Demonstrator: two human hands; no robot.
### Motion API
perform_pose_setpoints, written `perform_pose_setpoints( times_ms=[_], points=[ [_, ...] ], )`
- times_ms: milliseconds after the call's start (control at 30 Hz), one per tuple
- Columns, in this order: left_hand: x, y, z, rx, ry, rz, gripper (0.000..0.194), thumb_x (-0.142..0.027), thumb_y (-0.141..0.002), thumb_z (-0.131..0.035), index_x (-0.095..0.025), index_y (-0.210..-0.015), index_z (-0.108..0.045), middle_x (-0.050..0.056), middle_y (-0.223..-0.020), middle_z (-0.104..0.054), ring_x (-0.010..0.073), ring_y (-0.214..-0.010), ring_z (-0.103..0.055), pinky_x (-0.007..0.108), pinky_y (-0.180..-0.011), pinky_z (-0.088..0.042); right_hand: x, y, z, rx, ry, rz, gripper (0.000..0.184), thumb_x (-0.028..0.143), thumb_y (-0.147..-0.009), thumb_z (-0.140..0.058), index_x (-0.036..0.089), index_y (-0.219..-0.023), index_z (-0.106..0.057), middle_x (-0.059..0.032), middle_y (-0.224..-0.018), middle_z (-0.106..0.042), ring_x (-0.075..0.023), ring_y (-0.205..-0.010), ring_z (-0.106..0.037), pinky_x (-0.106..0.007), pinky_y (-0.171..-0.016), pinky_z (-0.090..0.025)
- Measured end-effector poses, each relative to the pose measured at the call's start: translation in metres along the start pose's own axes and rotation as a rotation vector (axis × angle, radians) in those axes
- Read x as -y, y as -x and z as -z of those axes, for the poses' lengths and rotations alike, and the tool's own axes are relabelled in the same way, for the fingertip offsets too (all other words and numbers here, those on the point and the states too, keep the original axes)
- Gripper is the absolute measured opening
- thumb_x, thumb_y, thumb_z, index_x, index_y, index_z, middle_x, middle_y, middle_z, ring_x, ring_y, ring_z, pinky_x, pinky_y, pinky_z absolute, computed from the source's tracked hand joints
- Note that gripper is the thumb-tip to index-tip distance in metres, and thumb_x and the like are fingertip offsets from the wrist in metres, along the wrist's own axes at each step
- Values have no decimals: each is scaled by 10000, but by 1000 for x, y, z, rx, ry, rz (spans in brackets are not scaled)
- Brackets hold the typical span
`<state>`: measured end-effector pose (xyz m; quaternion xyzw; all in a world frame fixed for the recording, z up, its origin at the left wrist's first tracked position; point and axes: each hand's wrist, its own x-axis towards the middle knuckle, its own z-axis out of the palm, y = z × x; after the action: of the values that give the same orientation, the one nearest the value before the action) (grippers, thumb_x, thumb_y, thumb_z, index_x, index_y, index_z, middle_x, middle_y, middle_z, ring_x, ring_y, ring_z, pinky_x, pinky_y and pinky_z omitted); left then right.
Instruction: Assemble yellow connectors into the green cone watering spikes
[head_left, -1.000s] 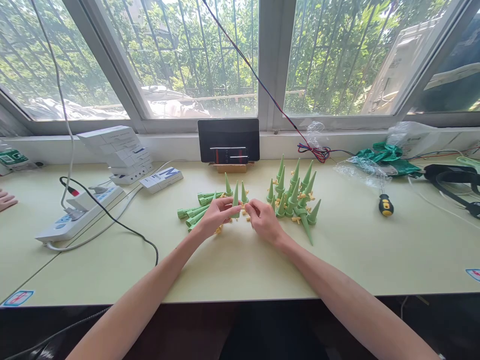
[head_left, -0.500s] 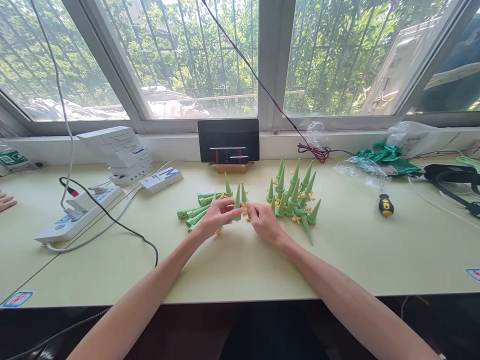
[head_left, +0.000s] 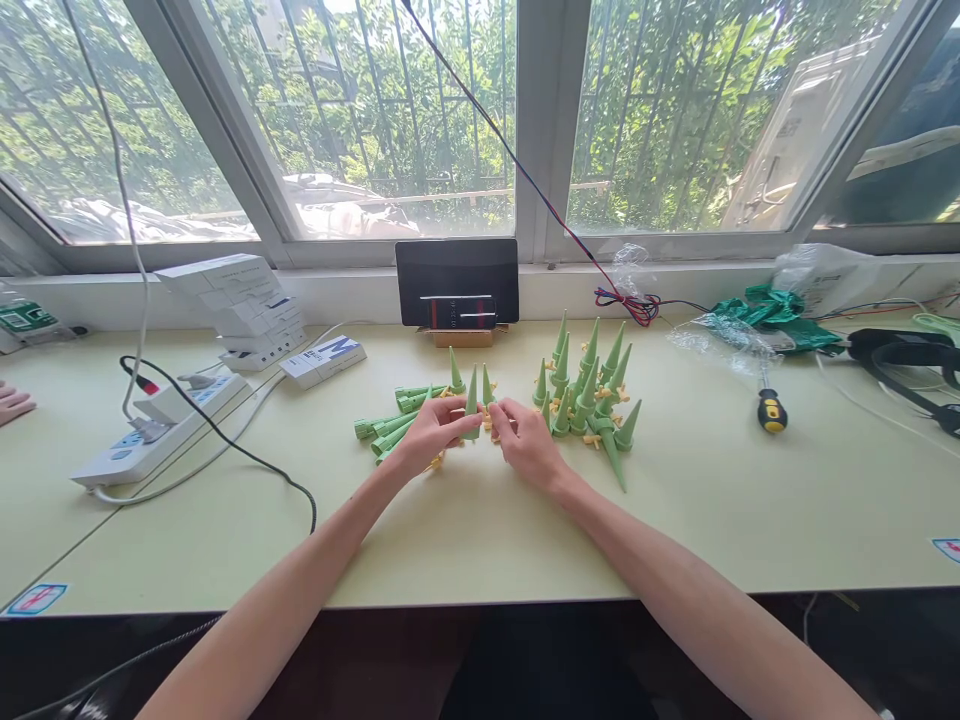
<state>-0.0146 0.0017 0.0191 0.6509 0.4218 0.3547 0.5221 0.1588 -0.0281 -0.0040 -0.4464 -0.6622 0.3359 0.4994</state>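
Upright between the thumb and fingers of my left hand [head_left: 436,430] is a green pointed cone [head_left: 472,392]. My right hand [head_left: 531,442] faces it a short way to the right, thumb and index finger pinched together; a bit of yellow shows at their tips, too small to make out. Behind the hands stands another green cone [head_left: 487,382], with small yellow pieces around its base. Several green ribbed tubes [head_left: 390,438] lie left of my left hand, partly covered by it. To the right, many green cones with yellow pieces [head_left: 586,395] stand in a cluster.
A black tablet [head_left: 457,262] with a phone before it leans at the window. White boxes [head_left: 251,310] and a power strip [head_left: 161,430] with cables lie left. A screwdriver [head_left: 771,410] and green plastic wrapping [head_left: 765,310] lie right. Another person's hand [head_left: 13,402] rests at the left edge.
My left hand has shifted the held cone very slightly to the left. The fingers of my right hand have moved a little, staying close by. Everything else stays put.
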Motion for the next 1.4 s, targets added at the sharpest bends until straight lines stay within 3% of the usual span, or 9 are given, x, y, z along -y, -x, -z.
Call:
perform_pose_setpoints(
  times_ms=[200,633,1133,1400],
  points=[
    [-1,-2,0,-37,-6,-22,398,-516,-728,-742,-159,-902,-720,26,-712,-566,79,-540,-393,210,-455,-263,0,0,1,31,-40,51,312,489,-948,-475,200,-841,-528,-16,-812,-605,-94,-502,-484,-243,-483,-398],
    [0,0,-2,-8,-46,-16,437,-550,-745,-712,-170,-960,-706,30,-747,-563,115,-626,-471,210,-501,-336,1,1,3,20,-17,8,290,431,-938,-467,216,-744,-481,40,-558,-449,-119,-476,-436,-254,-475,-343],
    [3,0,-2,37,-45,-59,351,-484,-768,-734,-181,-945,-720,-11,-659,-498,89,-568,-405,208,-488,-285,1,0,3,10,55,18,413,431,-959,-401,212,-609,-397,31,-545,-406,-120,-520,-359,-271,-522,-284],
    [0,1,-5,50,-65,-114,334,-472,-774,-734,-168,-911,-719,7,-703,-540,85,-572,-418,216,-483,-273,1,0,3,18,68,-4,439,433,-966,-362,214,-586,-349,30,-533,-347,-124,-519,-319,-281,-515,-243]
  ],
)
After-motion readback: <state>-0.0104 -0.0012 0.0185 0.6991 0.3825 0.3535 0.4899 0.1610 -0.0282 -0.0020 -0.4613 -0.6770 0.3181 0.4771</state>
